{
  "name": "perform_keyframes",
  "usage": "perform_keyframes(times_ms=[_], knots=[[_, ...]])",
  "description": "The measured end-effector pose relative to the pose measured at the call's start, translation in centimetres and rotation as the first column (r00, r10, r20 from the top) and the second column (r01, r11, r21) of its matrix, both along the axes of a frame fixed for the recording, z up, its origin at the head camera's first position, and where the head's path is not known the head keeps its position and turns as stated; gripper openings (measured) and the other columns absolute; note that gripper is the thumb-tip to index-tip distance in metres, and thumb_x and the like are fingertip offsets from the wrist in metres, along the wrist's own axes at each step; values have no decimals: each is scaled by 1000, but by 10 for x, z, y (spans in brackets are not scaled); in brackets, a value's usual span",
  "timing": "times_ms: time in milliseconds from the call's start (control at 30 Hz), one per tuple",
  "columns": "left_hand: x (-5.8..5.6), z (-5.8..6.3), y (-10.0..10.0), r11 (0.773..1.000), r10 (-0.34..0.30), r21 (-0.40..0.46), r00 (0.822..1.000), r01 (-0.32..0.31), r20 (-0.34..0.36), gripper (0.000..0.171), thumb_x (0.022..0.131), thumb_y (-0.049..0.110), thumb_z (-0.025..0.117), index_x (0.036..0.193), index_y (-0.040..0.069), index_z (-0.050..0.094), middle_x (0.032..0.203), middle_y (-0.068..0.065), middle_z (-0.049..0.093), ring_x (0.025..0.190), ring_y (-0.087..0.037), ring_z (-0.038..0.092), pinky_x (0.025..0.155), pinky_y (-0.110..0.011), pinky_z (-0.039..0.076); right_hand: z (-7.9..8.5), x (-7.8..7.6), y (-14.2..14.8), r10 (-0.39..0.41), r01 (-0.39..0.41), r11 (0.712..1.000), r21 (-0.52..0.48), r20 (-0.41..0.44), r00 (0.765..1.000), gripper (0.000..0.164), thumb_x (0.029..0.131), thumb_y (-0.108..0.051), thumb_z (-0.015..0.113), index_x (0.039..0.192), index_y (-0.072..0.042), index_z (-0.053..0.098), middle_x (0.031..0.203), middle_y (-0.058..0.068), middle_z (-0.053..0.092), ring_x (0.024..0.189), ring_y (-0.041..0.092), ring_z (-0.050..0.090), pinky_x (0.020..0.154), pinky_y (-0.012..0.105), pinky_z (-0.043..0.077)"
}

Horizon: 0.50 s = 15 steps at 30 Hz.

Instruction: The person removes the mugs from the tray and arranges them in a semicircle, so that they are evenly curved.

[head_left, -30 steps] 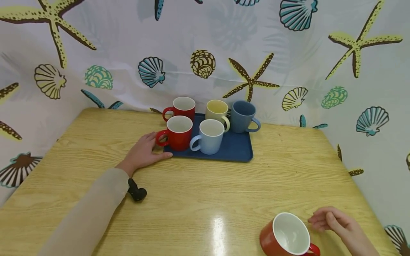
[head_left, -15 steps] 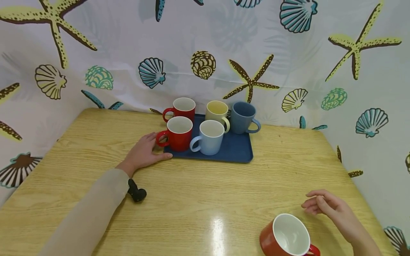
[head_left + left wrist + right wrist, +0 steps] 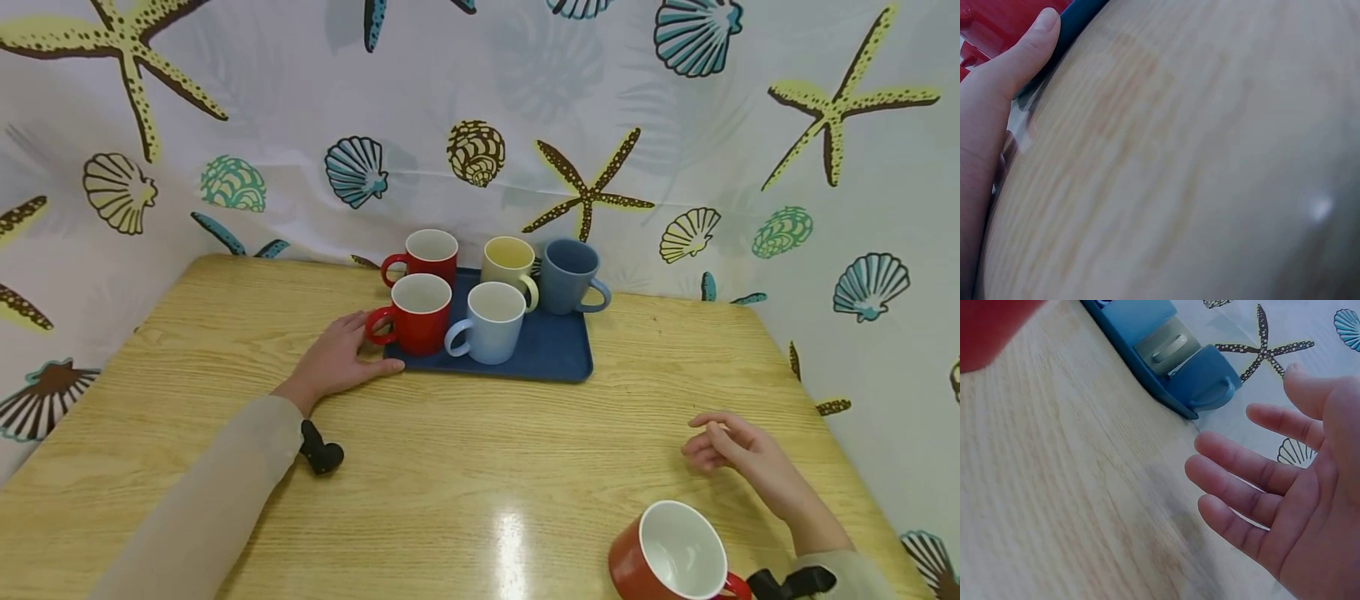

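A blue tray (image 3: 555, 350) stands at the back of the table, with several mugs on it. Its front-left corner lies against my left hand (image 3: 333, 358), the thumb straight along the front edge, the fingers partly hidden behind the handle of the front red mug (image 3: 423, 325). Beside that mug is a light blue mug (image 3: 497, 333); behind them are another red mug (image 3: 442, 265), a pale yellow mug (image 3: 498, 271) and a darker blue mug (image 3: 564, 287). My right hand (image 3: 738, 454) hovers at the right, fingers loosely bent and holding nothing, beyond an orange-red mug (image 3: 633, 560) near me.
The wooden table (image 3: 450, 450) runs back to a white curtain (image 3: 420, 92) printed with shells and starfish, which also closes off both sides. Black wrist mounts (image 3: 322, 454) sit at both sleeves. The near mug's handle points right, towards my right sleeve (image 3: 855, 575).
My right hand has moved away from beside the near orange-red mug, forward and slightly left over the table. The left hand, tray and mugs have stayed in place.
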<state>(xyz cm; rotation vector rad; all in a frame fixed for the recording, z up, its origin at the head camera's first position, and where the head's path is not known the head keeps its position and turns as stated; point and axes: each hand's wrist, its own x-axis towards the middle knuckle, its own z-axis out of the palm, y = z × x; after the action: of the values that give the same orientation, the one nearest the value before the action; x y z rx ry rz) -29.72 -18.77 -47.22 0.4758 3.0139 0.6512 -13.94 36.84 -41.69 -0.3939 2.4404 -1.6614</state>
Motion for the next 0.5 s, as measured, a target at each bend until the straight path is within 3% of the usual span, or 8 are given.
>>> perform_keyframes(times_ms=[333,500], knots=[[-1,-2,0,1000,-5,10,1000,5,-10,105,69,79,51,143,7,35,147,-19,28,135,-40,19,103,-61,24,-2,-26,-7,-14,14,1000,-5,22,1000,41,102,-24,38,120,13,42,97,24,64,82,27,66,69,35,55],[-2,-3,-1,1000,-3,12,1000,3,-9,103,69,79,51,143,8,36,148,-19,28,135,-40,19,102,-61,24,0,-39,-12,-2,3,1000,-24,3,1000,32,102,-24,38,117,2,50,101,24,64,86,31,65,71,35,54]])
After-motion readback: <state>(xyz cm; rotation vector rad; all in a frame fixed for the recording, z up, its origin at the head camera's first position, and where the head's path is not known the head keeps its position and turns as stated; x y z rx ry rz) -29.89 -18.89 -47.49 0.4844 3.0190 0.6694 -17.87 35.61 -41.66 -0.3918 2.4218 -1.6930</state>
